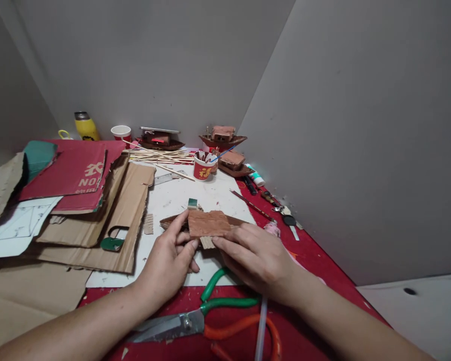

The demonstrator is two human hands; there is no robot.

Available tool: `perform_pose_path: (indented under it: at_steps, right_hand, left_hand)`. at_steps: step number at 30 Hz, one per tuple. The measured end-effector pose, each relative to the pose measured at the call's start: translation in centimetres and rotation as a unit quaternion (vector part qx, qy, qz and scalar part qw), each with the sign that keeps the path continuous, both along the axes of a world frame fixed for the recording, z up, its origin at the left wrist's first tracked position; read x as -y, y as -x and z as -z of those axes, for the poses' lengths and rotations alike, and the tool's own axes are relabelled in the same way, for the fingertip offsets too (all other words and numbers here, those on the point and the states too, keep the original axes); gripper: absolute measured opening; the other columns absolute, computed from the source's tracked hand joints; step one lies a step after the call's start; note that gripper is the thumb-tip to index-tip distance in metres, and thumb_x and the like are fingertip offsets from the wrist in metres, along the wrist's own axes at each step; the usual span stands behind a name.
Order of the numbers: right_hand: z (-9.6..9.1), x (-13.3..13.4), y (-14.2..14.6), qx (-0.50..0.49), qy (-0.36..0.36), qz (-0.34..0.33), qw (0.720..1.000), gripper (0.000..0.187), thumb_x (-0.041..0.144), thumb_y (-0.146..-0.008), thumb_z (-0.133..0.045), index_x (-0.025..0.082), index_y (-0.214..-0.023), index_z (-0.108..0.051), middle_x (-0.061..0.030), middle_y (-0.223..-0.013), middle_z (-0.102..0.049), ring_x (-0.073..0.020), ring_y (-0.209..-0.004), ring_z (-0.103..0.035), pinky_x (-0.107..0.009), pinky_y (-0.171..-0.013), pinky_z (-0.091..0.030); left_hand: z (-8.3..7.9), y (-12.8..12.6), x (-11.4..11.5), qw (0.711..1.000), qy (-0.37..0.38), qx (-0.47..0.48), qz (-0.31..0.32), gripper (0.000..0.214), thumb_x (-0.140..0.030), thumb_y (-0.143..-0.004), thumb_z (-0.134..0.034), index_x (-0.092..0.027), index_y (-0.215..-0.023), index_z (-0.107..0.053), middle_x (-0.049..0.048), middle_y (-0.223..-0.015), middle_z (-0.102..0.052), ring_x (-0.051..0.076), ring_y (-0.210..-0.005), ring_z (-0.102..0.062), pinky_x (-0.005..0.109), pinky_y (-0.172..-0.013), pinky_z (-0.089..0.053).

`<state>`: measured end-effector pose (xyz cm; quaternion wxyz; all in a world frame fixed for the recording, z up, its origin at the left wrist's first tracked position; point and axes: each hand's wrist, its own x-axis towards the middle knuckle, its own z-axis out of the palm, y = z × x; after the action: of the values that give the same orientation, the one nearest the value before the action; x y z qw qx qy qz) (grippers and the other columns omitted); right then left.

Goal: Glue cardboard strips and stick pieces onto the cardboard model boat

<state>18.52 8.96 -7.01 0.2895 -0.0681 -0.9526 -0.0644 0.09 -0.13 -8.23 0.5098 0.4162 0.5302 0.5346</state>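
A small brown model boat (165,222) lies on the white sheet in front of me, a flat reddish-brown roof (209,223) over its middle. My left hand (175,253) is closed round the boat's left part, the index finger at the roof's left edge and the thumb below. From the other side my right hand (257,255) grips the boat near the roof's right edge, hiding much of the hull there. A bit of ribbed cardboard (207,242) shows under the roof's near edge, beside the right fingertips. Just behind the roof is a small green-and-white piece (192,203).
Green-handled scissors (229,302), orange-handled ones (244,326) and a clear stick (261,328) lie near me. Stacked cardboard (108,220) covers the left. Behind are a paint cup (203,168), wooden sticks (158,156) and other model boats (231,165). A brush (251,204) lies right.
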Motion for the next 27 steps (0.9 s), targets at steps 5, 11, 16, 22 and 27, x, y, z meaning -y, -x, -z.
perform_pose_path:
  at_steps: [5,11,16,22,27]
  right_hand:
    - [0.3,-0.3,0.0,-0.003,-0.01,0.024,1.0,0.018,0.012,-0.093,-0.048,0.013,-0.086,-0.065,-0.0082,-0.073,-0.061,-0.0188,-0.066,-0.048,-0.032,-0.06,-0.039]
    - [0.8,-0.8,0.4,-0.026,-0.051,-0.006,0.998,0.018,0.011,-0.094,-0.048,0.012,-0.087,-0.065,-0.0085,-0.072,-0.063,-0.0196,-0.068,-0.048,-0.032,-0.06,-0.039]
    - [0.8,-0.9,0.5,-0.031,-0.057,-0.003,0.998,0.019,0.01,-0.093,-0.049,0.014,-0.083,-0.065,-0.0078,-0.071,-0.063,-0.0194,-0.068,-0.049,-0.032,-0.06,-0.039]
    - [1.0,-0.5,0.5,-0.029,-0.046,0.012,0.998,0.023,0.011,-0.095,-0.046,0.013,-0.082,-0.065,-0.0075,-0.07,-0.062,-0.0186,-0.066,-0.047,-0.032,-0.06,-0.04]
    - [1.1,-0.5,0.6,-0.04,-0.056,0.018,0.997,0.024,0.014,-0.096,-0.044,0.014,-0.083,-0.064,-0.0082,-0.072,-0.062,-0.0194,-0.069,-0.049,-0.032,-0.062,-0.041]
  left_hand:
    - [0.0,-0.1,-0.1,1.0,0.001,-0.002,0.0,0.068,-0.022,-0.088,-0.053,-0.017,-0.149,-0.024,0.0082,-0.101,-0.069,0.007,-0.049,-0.057,0.022,-0.05,-0.048]
    - [0.0,0.0,-0.1,1.0,0.003,-0.012,-0.007,0.068,-0.02,-0.088,-0.052,-0.015,-0.15,-0.024,0.0067,-0.095,-0.069,0.007,-0.048,-0.056,0.022,-0.05,-0.048]
    - [0.1,0.0,-0.2,1.0,0.0,-0.017,-0.01,0.069,-0.022,-0.088,-0.052,-0.015,-0.15,-0.023,0.0024,-0.085,-0.066,0.007,-0.048,-0.055,0.022,-0.05,-0.047]
    - [0.3,0.1,-0.1,1.0,-0.004,-0.02,0.003,0.077,-0.023,-0.085,-0.057,-0.017,-0.152,-0.019,0.0054,-0.097,-0.068,0.008,-0.052,-0.056,0.023,-0.053,-0.048]
    - [0.2,0.1,-0.1,0.996,-0.014,-0.087,-0.009,0.089,-0.024,-0.076,-0.07,-0.019,-0.151,-0.023,0.0057,-0.101,-0.071,0.006,-0.054,-0.049,0.019,-0.053,-0.042]
